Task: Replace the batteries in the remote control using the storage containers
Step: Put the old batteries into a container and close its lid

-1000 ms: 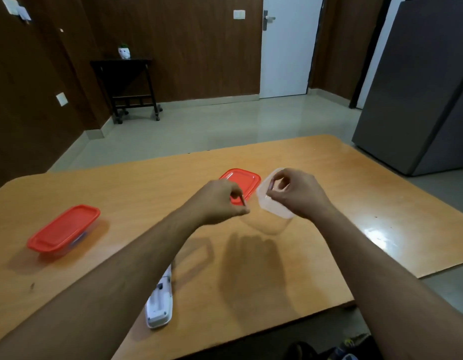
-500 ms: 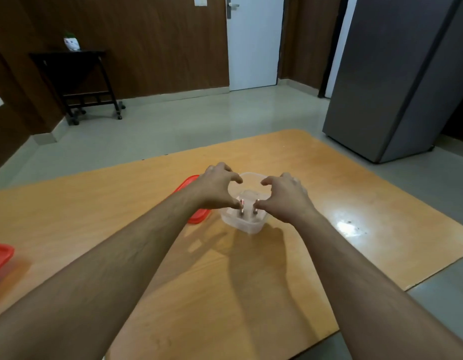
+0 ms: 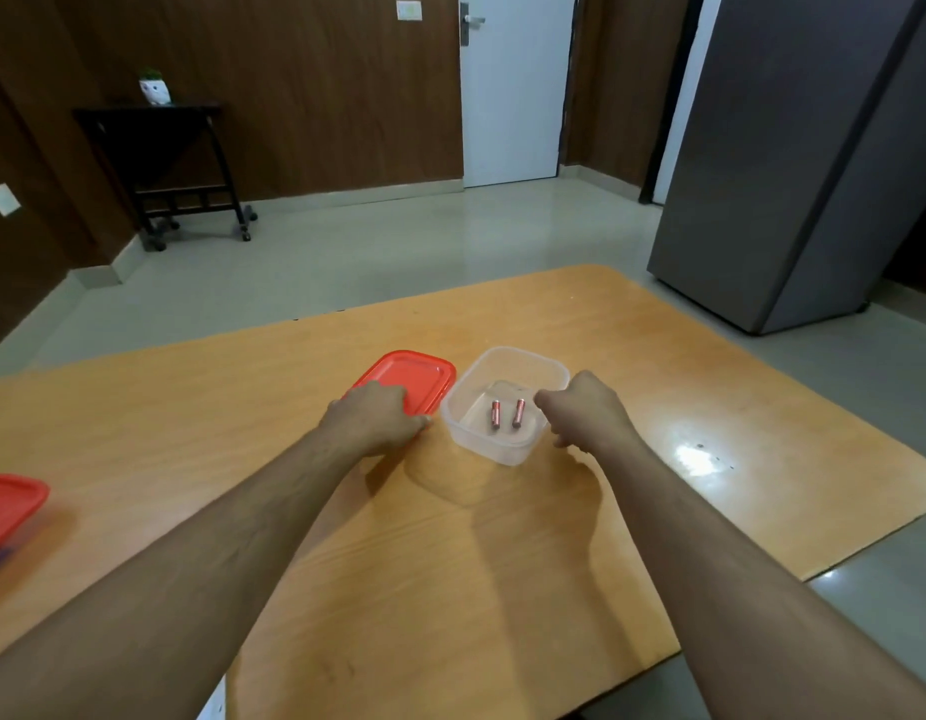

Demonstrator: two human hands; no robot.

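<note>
A clear plastic container (image 3: 520, 354) stands open on the wooden table (image 3: 658, 387). Two small reddish batteries (image 3: 495, 413) (image 3: 519, 412) lie side by side on its floor. Its red lid (image 3: 416, 371) lies flat on the table just to the left. My left hand (image 3: 375, 420) covers the lid's near edge, with the fingers on top and the thumb at the corner. My right hand (image 3: 583, 413) is curled against the container's right wall. A white sliver at the bottom edge looks like the remote control (image 3: 214, 705), mostly hidden by my left arm.
A second container with a red lid (image 3: 8, 504) sits at the table's far left edge. The table's right edge runs close to a grey refrigerator (image 3: 793, 163). A dark side table (image 3: 164, 163) stands against the back wall.
Both hands came out of the clear container and left the two batteries lying inside. My left hand moved onto the red lid and my right hand moved to the container's right wall.
</note>
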